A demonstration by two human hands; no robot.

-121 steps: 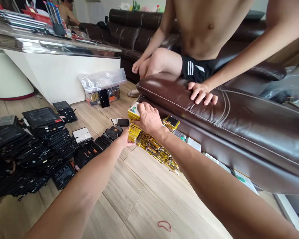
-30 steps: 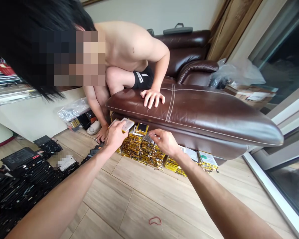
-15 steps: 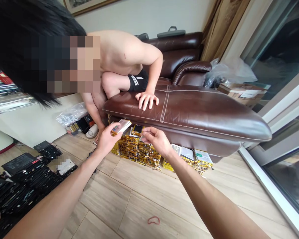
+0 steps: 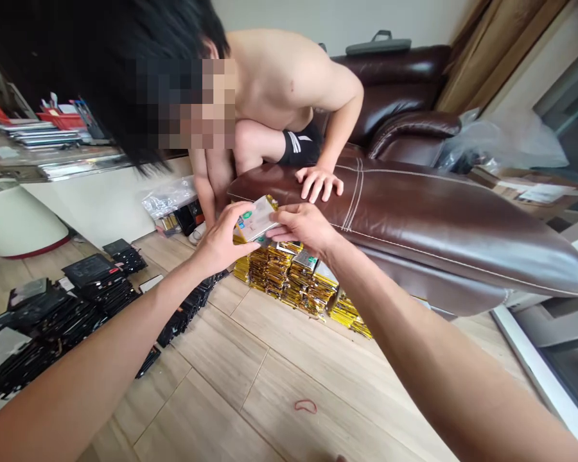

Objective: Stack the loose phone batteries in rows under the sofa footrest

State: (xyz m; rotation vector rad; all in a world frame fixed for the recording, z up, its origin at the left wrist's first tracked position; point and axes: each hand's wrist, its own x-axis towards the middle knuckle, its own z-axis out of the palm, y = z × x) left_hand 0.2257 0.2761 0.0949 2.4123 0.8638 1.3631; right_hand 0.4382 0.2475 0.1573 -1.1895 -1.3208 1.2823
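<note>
My left hand (image 4: 219,240) is closed around the near side of a small stack of flat pouch batteries (image 4: 255,221), silver-faced with yellow edges. The top one carries green and blue marks. At the stack's right edge, my right hand (image 4: 308,226) has its thumb and fingers closed on the batteries; whether it grips one or several I cannot tell. Just below both hands, rows of similar yellow-edged batteries (image 4: 274,276) are piled on the floor against the brown leather sofa (image 4: 438,218). My right forearm hides part of these piles.
Opposite me another person (image 4: 279,70) crouches, one hand (image 4: 320,183) flat on the sofa. Stacks of black batteries (image 4: 87,289) stand on the floor at left. A red rubber band (image 4: 306,406) lies on the wooden floor (image 4: 212,385). A cardboard box (image 4: 525,186) sits at right.
My right hand has come to the stack held in my left hand and now touches its edge. The stack's silver face has tilted toward me. My view has turned left.
</note>
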